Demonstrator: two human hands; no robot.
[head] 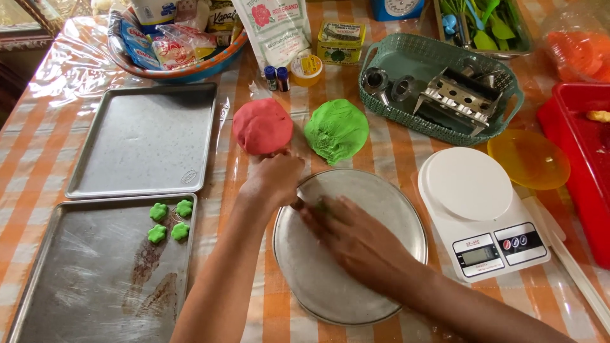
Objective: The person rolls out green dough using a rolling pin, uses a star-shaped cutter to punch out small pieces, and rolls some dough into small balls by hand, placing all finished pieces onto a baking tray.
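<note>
Left hand: left hand (274,178) curled at the far-left rim of the round tray (381,209), fingers bunched together; whether it pinches anything I cannot tell, since the fingertips are hidden
Right hand: right hand (352,238) lies palm down and flat on the tray, fingers together and stretched toward the left hand
Green bit: a small bit of green dough (324,204) shows at the right fingertips, pressed against the tray; mostly covered, so its shape is unclear
Handling: the dough looks soft and light, likely to smear or dent under any firm pinch and to stick a little to bare metal; best lifted from underneath at its edge with light fingertips
Green lump: green lump (337,130) sits on the table just beyond the tray, domed, surface ridged where pieces seem pulled off
Red lump: red lump (262,126) beside it to the left, smooth, touching or nearly touching the left knuckles
Flowers: four small green flowers (169,221) grouped near the top of the near baking sheet (76,279), close together
Far sheet: second baking sheet (146,136) beyond it
Scale: white kitchen scale (480,209) just right of the tray
Basket: green basket (495,127) with metal cutters behind the scale
</note>
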